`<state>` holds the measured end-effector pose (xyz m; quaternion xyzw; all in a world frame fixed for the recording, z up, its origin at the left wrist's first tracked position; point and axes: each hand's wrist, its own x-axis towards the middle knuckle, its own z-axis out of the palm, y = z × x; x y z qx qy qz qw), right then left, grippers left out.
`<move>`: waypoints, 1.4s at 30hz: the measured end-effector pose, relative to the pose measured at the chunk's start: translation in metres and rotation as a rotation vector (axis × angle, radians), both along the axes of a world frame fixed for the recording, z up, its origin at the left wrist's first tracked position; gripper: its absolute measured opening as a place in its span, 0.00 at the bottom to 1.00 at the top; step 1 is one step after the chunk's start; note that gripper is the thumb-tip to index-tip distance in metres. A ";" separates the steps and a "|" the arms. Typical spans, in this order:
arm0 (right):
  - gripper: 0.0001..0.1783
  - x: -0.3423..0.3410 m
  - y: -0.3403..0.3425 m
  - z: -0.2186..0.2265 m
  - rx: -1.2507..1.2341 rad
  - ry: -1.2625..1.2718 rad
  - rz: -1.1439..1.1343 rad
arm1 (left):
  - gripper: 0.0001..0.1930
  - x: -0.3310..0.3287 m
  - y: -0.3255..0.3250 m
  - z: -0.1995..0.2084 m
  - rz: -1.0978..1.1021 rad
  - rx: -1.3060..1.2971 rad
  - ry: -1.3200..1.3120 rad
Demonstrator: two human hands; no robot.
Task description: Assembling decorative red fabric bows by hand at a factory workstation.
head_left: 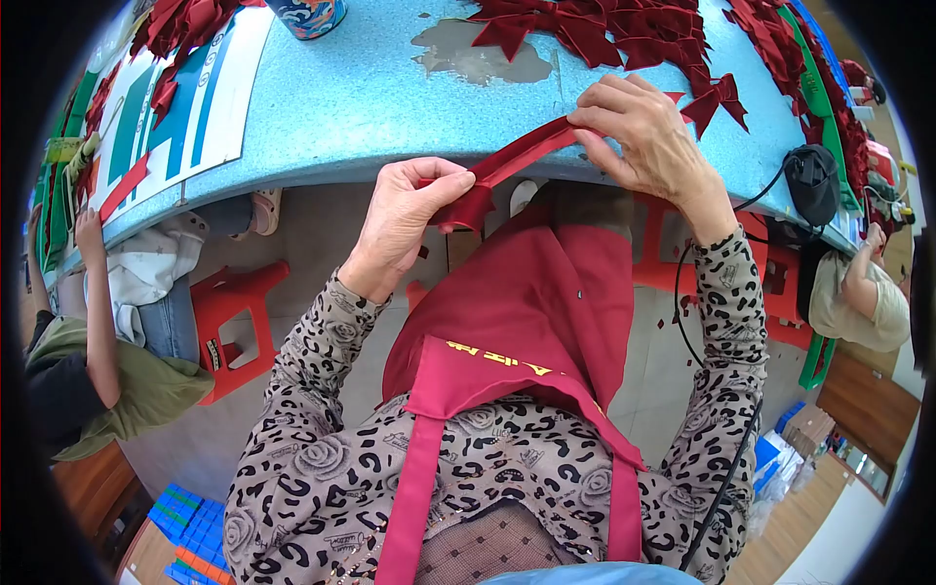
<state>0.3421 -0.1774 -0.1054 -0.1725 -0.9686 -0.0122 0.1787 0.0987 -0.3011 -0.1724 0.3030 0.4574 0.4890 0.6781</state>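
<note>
A dark red velvet ribbon (529, 147) stretches between my two hands, just over the near edge of the blue table (361, 107). My left hand (405, 210) pinches it between thumb and forefinger, and a looped part of the ribbon hangs below those fingers. Higher and to the right, my right hand (639, 132) grips the other end with thumb and fingertips; a pointed red tip shows past its knuckles. Finished-looking red bows (595, 29) lie heaped at the far side of the table, with a single bow (717, 104) close to my right hand.
A patterned cup (307, 15) and a white-and-teal board (210, 93) are on the table's left. At right sits a black object (811, 175) with a cable, beside a green tray (814, 97). People work on both sides, near red stools (234, 327).
</note>
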 end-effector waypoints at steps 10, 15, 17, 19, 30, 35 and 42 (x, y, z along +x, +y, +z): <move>0.04 -0.043 -0.003 -0.008 -0.163 -0.028 -0.049 | 0.06 -0.002 -0.004 -0.005 0.022 0.049 0.074; 0.06 -0.060 -0.012 -0.018 -0.540 0.049 0.062 | 0.07 -0.005 -0.005 -0.012 0.039 0.124 0.085; 0.08 -0.060 -0.015 -0.023 -0.564 0.074 0.045 | 0.07 -0.004 -0.006 -0.010 0.039 0.131 0.109; 0.12 -0.060 -0.016 -0.028 -0.610 0.127 0.009 | 0.07 -0.001 -0.007 -0.006 0.038 0.144 0.159; 0.09 -0.061 -0.016 -0.023 -0.560 0.043 0.079 | 0.08 0.004 -0.008 0.001 0.039 0.243 0.304; 0.09 -0.059 -0.017 -0.022 -0.547 0.078 0.156 | 0.07 0.007 -0.007 0.002 0.042 0.293 0.402; 0.07 -0.058 -0.025 -0.019 -0.795 0.100 0.058 | 0.06 0.011 -0.007 0.003 0.039 0.323 0.417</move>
